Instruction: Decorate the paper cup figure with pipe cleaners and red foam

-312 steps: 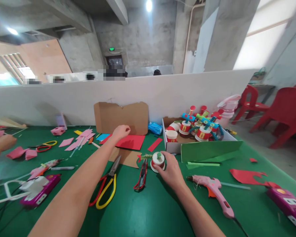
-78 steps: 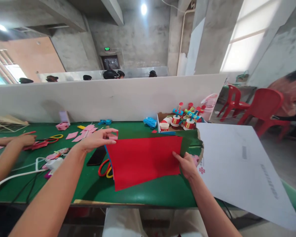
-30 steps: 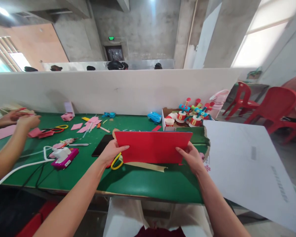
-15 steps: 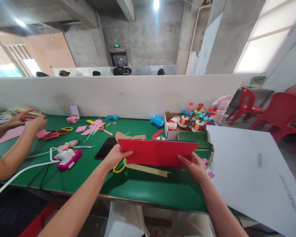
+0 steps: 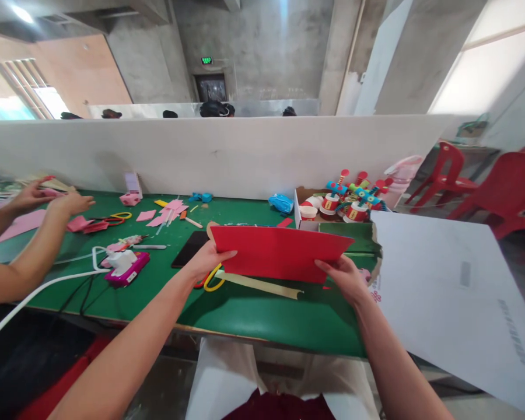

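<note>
A wide red sheet of card or paper (image 5: 275,254) is held up above the green table (image 5: 262,324), its flat side facing me. My left hand (image 5: 210,258) grips its left edge, thumb in front. At the right edge my right hand (image 5: 343,277) pinches it the same way. Beneath the sheet lie a pale strip (image 5: 262,284) and scissors with yellow and red handles (image 5: 213,279), partly covered. A black phone-like slab (image 5: 190,248) is beside my left hand. Whatever lies right behind the sheet is hidden.
Right of centre stands a box (image 5: 300,219) of colourful paper-cup figures, beside a large white board (image 5: 446,280). At left are a purple power strip (image 5: 129,270), pink paper scraps (image 5: 168,214) and a co-worker's hands (image 5: 55,198). A white partition (image 5: 227,154) runs behind.
The view has tipped downward, so the table and partition sit higher in the picture. Both hands still hold the red sheet, which is tilted slightly more toward me.
</note>
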Tool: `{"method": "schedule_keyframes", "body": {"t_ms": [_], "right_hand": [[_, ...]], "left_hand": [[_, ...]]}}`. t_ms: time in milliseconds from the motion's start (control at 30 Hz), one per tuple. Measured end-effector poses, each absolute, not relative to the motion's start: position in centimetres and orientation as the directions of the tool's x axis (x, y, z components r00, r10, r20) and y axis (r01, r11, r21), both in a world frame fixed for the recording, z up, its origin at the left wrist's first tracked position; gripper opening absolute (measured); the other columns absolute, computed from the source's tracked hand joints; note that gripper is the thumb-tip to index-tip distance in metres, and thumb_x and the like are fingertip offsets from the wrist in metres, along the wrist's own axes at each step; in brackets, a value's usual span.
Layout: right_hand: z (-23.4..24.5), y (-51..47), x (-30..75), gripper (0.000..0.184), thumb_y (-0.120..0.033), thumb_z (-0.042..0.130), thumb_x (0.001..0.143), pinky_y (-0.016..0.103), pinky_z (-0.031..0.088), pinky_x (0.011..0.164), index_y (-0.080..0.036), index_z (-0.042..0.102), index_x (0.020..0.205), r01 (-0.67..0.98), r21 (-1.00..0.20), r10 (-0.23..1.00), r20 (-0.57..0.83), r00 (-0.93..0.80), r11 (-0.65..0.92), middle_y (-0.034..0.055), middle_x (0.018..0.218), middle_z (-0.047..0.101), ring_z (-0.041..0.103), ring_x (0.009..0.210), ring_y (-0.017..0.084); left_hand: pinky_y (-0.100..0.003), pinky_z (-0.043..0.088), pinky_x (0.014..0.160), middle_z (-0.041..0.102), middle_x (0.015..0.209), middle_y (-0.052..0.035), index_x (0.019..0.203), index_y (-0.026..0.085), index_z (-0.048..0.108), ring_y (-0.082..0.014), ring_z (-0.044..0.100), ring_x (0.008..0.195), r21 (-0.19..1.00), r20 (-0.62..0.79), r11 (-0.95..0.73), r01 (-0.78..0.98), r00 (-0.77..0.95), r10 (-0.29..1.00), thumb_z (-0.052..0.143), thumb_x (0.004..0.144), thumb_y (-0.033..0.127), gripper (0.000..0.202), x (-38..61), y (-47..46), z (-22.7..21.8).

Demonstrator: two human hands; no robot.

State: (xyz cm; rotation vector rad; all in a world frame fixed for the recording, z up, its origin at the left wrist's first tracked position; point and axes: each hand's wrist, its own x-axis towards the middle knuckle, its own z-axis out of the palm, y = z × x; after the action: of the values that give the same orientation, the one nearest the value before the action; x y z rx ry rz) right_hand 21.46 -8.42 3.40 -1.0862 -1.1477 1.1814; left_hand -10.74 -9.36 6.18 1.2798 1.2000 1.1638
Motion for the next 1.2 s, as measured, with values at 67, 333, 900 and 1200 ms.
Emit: {"method": "schedule_keyframes", "body": {"t_ms": [67,333,900,1200], "right_hand": [[3.1,-8.4,21.2,0.047,-0.052,0.084,0.048,0.043,0.057,0.080,-0.021,0.073,0.082,-0.107,-0.991,0.996,0.076,0.039,0.080,0.0059,0.089,0.076,0.070,0.084,0.026],[6.8,-8.0,22.4,0.037,-0.049,0.075,0.064,0.041,0.057,0.075,-0.020,0.073,0.088,0.000,-0.965,0.943,0.254,0.216,0.261,0.0063,0.089,0.075,0.069,0.084,0.028],[11.5,-8.6,24.8,0.028,-0.047,0.066,0.075,0.044,0.053,0.081,-0.025,0.073,0.091,0.476,-0.788,0.791,0.552,0.264,0.391,0.0022,0.089,0.075,0.067,0.088,0.029],[6.9,-9.3,24.3,0.026,-0.049,0.071,0.070,0.042,0.057,0.062,-0.025,0.073,0.079,0.208,-0.927,0.915,0.353,0.197,0.312,0.0029,0.067,0.068,0.066,0.067,0.026]], "left_hand": [[-0.045,0.049,0.093,0.074,0.096,-0.0094,0.099,0.013,0.067,-0.0294,0.065,0.100,0.999,0.025,-0.026,0.048,0.018,1.000,0.083,0.055,0.043,0.056,-10.4,-9.4,5.8],[-0.035,0.049,0.085,0.069,0.093,-0.0049,0.095,0.019,0.062,-0.0203,0.063,0.088,0.923,0.281,-0.199,0.330,-0.223,0.933,0.070,0.067,0.043,0.038,-10.9,-9.4,6.8],[-0.037,0.052,0.080,0.072,0.094,-0.0147,0.094,0.016,0.069,-0.0273,0.067,0.093,0.984,-0.129,0.160,-0.075,0.310,0.942,0.048,0.085,0.061,0.050,-4.9,-14.4,2.3],[-0.029,0.054,0.056,0.073,0.095,-0.0182,0.111,0.007,0.063,-0.0262,0.071,0.080,0.648,-0.332,0.541,-0.536,0.441,0.834,0.045,0.084,0.064,0.066,-7.3,-13.8,4.9]]}}
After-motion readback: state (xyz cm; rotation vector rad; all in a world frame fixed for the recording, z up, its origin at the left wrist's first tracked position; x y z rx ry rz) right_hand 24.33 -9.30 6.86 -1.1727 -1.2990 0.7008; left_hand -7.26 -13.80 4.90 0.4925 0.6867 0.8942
